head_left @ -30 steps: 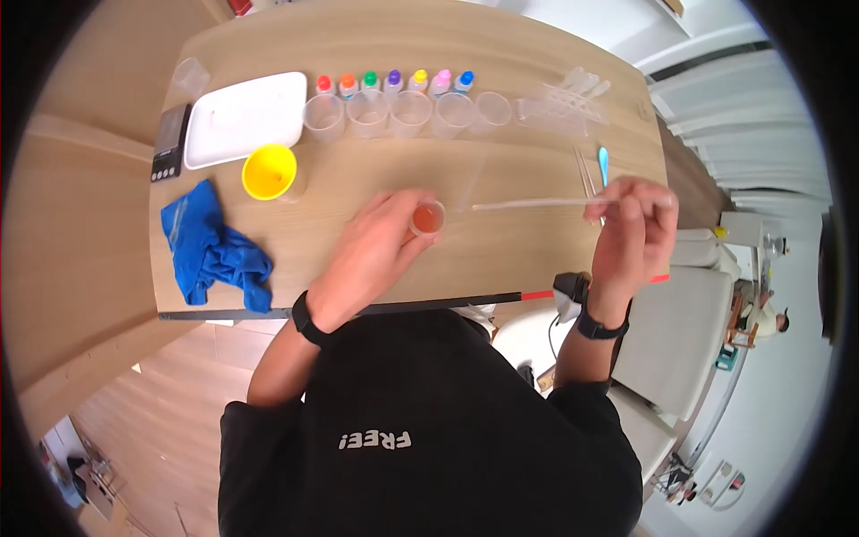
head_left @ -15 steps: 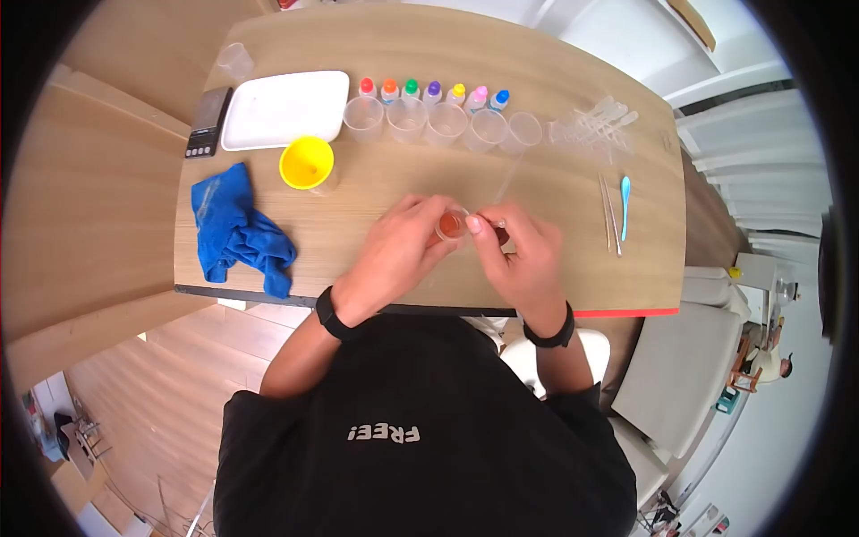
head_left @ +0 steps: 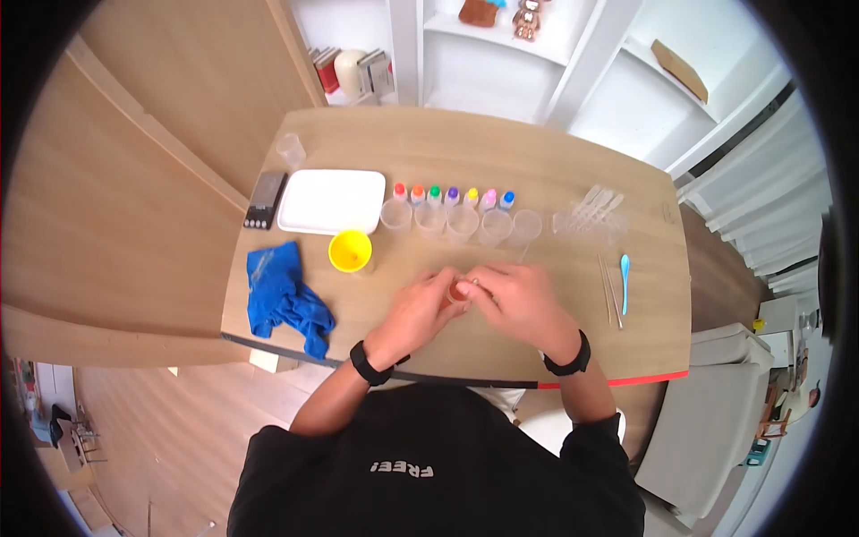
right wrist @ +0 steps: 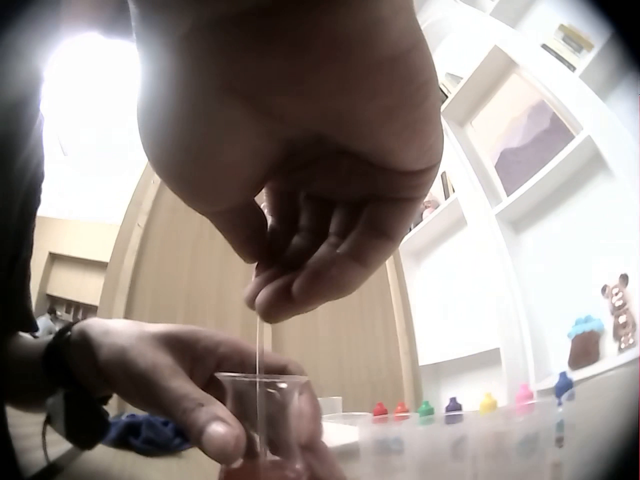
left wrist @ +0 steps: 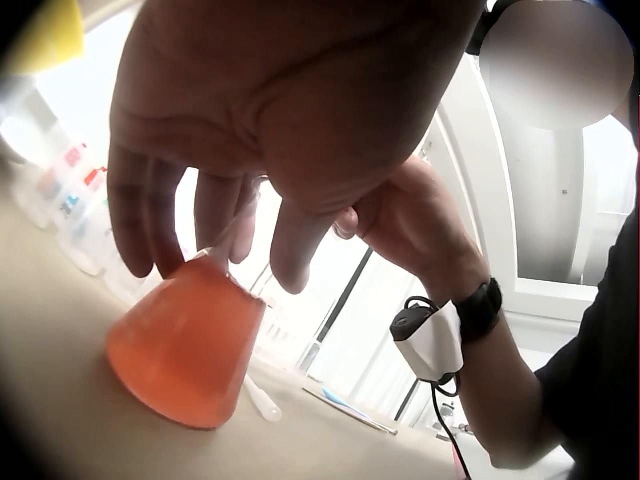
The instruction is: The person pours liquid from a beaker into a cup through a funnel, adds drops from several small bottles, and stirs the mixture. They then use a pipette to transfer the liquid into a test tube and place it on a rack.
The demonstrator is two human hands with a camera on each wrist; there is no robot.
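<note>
A small conical flask (left wrist: 190,345) of orange-red liquid stands on the wooden table near its front edge. My left hand (head_left: 416,311) grips the flask at its neck, fingers and thumb on either side. Above the flask, my right hand (head_left: 521,300) pinches a thin clear rod (right wrist: 260,350) between thumb and fingers. In the right wrist view the rod runs straight down through the flask's open mouth (right wrist: 262,379) toward the liquid. Its upper end is hidden by the right hand.
Behind the hands stand clear cups (head_left: 463,222) and capped dye bottles (head_left: 453,194). To the left are a yellow cup (head_left: 350,253), white tray (head_left: 331,201), black scale (head_left: 266,201) and blue cloth (head_left: 284,291). A blue spoon (head_left: 625,282) and clear plastic pieces (head_left: 595,210) lie right.
My right hand has come in from the right with the rod and moved over the flask, where the rod now stands upright in its mouth. The left hand keeps holding the flask.
</note>
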